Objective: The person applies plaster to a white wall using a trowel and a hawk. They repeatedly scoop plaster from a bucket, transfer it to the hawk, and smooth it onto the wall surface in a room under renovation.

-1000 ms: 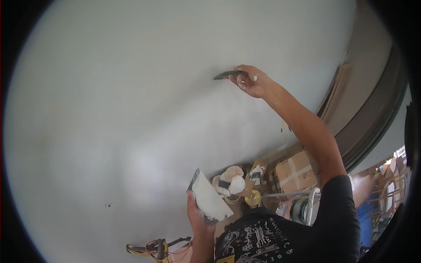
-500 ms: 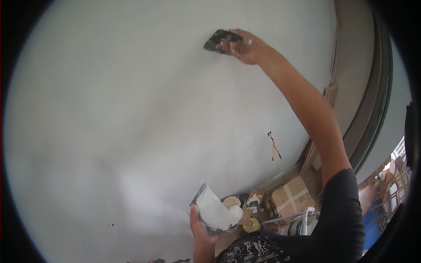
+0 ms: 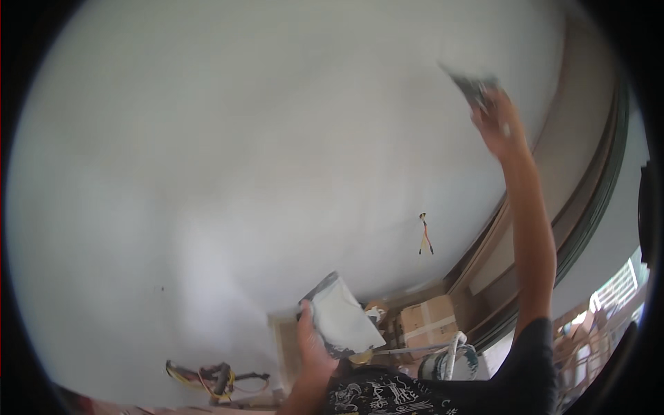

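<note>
High on the right, my right hand (image 3: pixel 499 121) is closed around a dark putty knife (image 3: pixel 472 86), with its wide blade angled up and left by the pale wall (image 3: pixel 277 138). Motion blurs the blade, so I cannot tell whether it touches the wall. Low in the middle, my left hand (image 3: pixel 315 346) grips a flat, dark-edged plate (image 3: pixel 319 285) by its side, with the thumb along the edge. A smooth layer of white putty (image 3: pixel 344 315) covers most of the plate's face.
Wires (image 3: pixel 425 234) stick out of the wall at right. A cardboard box (image 3: pixel 429 319) and a bucket (image 3: pixel 453 363) sit below, beyond my shirt. Tangled cables (image 3: pixel 218 380) lie at lower left. A brown frame (image 3: pixel 588 145) bounds the wall's right side.
My right hand has swung right and slightly down with the putty knife, whose blade has turned. The plate is tilted differently in my left hand. The view has shifted, bringing cables into sight.
</note>
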A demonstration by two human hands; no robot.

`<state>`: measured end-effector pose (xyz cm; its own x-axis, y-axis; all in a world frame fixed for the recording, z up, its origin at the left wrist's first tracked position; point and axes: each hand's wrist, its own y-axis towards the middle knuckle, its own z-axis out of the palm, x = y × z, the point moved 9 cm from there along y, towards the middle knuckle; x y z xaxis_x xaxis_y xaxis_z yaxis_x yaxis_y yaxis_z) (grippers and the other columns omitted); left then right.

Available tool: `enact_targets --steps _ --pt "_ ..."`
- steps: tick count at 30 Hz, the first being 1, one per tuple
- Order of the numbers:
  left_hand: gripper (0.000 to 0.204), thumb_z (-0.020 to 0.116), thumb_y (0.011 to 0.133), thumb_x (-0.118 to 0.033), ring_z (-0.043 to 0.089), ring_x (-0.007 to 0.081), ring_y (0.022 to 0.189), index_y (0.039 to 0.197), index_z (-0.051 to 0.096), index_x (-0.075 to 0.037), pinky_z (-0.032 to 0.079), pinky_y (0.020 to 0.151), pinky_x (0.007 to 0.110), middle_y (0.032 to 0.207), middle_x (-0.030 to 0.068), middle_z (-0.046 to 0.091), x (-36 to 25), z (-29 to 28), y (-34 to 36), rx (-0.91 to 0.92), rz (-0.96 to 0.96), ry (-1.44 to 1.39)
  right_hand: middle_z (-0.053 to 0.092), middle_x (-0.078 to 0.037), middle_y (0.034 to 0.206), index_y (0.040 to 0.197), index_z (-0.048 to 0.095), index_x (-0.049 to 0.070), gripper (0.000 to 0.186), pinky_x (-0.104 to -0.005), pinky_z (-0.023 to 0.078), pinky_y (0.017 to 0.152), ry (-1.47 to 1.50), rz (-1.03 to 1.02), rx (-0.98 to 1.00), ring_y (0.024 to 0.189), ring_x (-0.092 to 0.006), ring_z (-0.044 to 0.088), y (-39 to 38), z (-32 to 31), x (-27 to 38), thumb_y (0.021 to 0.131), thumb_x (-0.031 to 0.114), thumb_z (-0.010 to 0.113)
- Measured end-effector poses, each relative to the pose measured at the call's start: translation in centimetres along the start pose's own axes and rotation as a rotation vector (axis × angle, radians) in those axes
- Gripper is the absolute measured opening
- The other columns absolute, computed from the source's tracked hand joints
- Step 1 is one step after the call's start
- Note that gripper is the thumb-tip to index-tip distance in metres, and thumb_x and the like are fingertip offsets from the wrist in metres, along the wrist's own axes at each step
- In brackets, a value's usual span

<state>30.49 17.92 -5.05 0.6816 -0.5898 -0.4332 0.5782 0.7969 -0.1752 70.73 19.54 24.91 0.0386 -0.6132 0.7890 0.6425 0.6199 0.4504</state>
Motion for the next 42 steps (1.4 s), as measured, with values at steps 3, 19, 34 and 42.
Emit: enact_targets --steps 3,19,34,42 --pt "0.057 0.046 0.097 -0.047 0.062 0.0273 0.104 0.128 0.047 0.001 0.049 0.093 0.044 0.119 0.0166 0.059 2.3 -2.3 -0.7 0.011 -0.045 0.026 0.062 -0.006 0.106 0.111 0.059 0.004 0.029 -0.0316 0.049 0.086 -0.281 0.065 -0.061 0.098 -0.0166 0.060 -12.0 -3.1 -2.0 0.085 0.013 0.067" --pt "0.047 0.046 0.098 -0.040 0.060 0.0236 0.107 0.129 0.047 -0.004 0.049 0.093 0.041 0.118 0.0114 0.058 3.9 -11.8 -14.7 -0.142 -0.239 -0.070 0.058 -0.016 0.128 0.127 0.056 0.011 0.063 -0.0383 0.057 0.070 -1.308 -0.238 0.659 0.093 -0.0323 0.067 -53.9 9.3 -11.5 0.066 -0.004 0.060" --pt "0.049 0.053 0.094 -0.045 0.060 0.0225 0.108 0.127 0.051 -0.009 0.048 0.093 0.039 0.120 0.0072 0.059 -1.8 -15.5 -18.4 -0.205 -0.054 0.054 0.056 -0.010 0.094 0.104 0.052 0.003 0.032 -0.0372 0.049 0.072 0.019 0.817 -0.560 0.090 -0.0220 0.056 -59.1 -9.9 -27.7 0.077 0.006 0.069" --pt "0.048 0.050 0.096 -0.043 0.059 0.0235 0.107 0.129 0.051 -0.008 0.048 0.092 0.041 0.120 0.0078 0.059 -1.5 -13.2 -14.0 -0.332 -0.076 0.098 0.057 -0.009 0.095 0.105 0.053 0.002 0.028 -0.0365 0.050 0.073 0.238 0.697 -0.458 0.085 -0.0234 0.057 -38.3 -10.5 -33.9 0.080 0.005 0.063"
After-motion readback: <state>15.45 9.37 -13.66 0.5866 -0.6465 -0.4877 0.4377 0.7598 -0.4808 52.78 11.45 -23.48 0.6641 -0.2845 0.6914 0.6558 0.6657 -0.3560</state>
